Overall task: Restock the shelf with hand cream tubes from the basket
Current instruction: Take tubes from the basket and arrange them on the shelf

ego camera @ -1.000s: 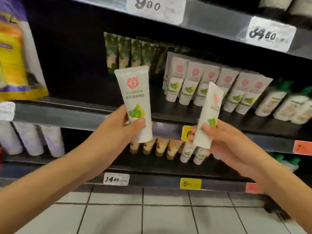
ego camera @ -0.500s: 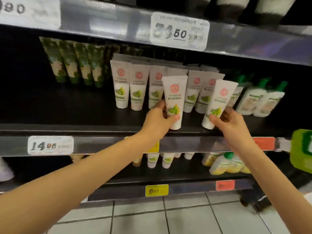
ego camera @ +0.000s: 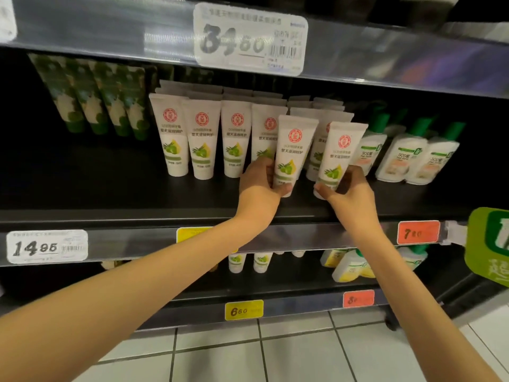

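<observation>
My left hand point(ego camera: 260, 186) grips a white hand cream tube point(ego camera: 293, 150) near its cap, upright on the black shelf point(ego camera: 110, 188). My right hand point(ego camera: 348, 190) grips a second white tube point(ego camera: 338, 154) just to the right, also cap down and leaning slightly. Both tubes stand in front of a row of matching white tubes point(ego camera: 202, 139) with red seals and green fruit prints. The basket is out of view.
Green patterned tubes point(ego camera: 91, 97) stand left of the white row, white bottles with green caps point(ego camera: 413, 155) right of it. The shelf above juts out with a price label point(ego camera: 250, 40). A lower shelf holds more tubes and bottles. A green sign point(ego camera: 490, 244) sticks out at right.
Both hands have carried their tubes from in front of the shelf edge forward and down onto the shelf, right in front of the white row. The camera has moved closer.
</observation>
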Motion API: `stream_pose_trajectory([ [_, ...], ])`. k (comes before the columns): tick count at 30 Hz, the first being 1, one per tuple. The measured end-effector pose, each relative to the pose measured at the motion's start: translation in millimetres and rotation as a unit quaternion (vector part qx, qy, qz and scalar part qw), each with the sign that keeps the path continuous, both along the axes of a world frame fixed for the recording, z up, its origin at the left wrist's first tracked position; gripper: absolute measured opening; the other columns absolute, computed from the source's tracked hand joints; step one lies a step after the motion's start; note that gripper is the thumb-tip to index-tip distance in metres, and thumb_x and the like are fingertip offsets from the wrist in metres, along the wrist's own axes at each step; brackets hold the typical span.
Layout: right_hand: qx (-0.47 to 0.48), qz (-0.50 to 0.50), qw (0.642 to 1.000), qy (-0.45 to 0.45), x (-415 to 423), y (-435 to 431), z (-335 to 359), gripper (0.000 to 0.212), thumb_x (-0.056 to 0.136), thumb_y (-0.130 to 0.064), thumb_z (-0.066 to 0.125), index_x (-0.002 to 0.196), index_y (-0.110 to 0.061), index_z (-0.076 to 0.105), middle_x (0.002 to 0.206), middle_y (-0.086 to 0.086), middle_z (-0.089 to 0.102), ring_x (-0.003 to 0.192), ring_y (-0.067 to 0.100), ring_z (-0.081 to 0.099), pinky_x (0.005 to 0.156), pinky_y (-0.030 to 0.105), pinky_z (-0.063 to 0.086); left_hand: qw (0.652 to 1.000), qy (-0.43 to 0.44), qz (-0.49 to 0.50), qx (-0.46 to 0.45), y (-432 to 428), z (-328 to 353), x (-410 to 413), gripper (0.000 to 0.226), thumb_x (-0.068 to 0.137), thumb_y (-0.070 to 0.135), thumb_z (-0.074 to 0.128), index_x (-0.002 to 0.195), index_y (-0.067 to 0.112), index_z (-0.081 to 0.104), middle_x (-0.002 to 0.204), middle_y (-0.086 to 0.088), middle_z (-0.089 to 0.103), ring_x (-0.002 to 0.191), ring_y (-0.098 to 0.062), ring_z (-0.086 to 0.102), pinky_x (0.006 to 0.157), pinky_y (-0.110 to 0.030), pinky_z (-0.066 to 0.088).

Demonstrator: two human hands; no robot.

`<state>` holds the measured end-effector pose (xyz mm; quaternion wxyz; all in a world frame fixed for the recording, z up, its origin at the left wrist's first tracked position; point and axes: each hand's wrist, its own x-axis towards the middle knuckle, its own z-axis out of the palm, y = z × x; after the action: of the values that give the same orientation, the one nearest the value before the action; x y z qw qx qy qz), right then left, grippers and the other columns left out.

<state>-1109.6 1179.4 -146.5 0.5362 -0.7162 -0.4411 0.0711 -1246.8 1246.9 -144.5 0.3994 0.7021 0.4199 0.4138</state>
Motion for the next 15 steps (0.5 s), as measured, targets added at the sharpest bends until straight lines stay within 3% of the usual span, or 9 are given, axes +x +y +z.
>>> stream_pose_trajectory([
  [5,0.015,-0.027,1.0,0.0,0,2,-2,0.04,0.079,-0.013,0.071,0.115,-0.004,0.055,0.102,-0.001,0.059,0.089,0.008,0.053,0.057,-0.008,0.034,1.0,0.002,-0.002,0.012,-5,3,16,0.034,0.076,0.012,0.073,0.104,0.008,0.054,0.104,-0.005,0.064,0.094,-0.015,0.06,0.084,-0.024,0.047],
  [9,0.027,-0.047,0.999,-0.005,-2,3,-3,0.039,0.079,-0.014,0.072,0.114,-0.003,0.056,0.109,0.008,0.064,0.09,0.009,0.054,0.058,-0.008,0.034,1.0,0.006,0.003,0.015,-4,3,23,0.035,0.074,0.012,0.074,0.102,0.009,0.053,0.105,-0.007,0.064,0.099,-0.02,0.061,0.09,-0.035,0.051],
  [15,0.031,-0.053,0.998,-0.014,-3,6,-4,0.038,0.079,-0.012,0.071,0.113,-0.003,0.057,0.108,0.008,0.064,0.088,0.008,0.053,0.057,-0.008,0.034,0.999,0.01,0.005,0.031,-2,1,29,0.037,0.073,0.013,0.075,0.102,0.006,0.053,0.105,-0.01,0.063,0.098,-0.023,0.061,0.088,-0.036,0.051],
])
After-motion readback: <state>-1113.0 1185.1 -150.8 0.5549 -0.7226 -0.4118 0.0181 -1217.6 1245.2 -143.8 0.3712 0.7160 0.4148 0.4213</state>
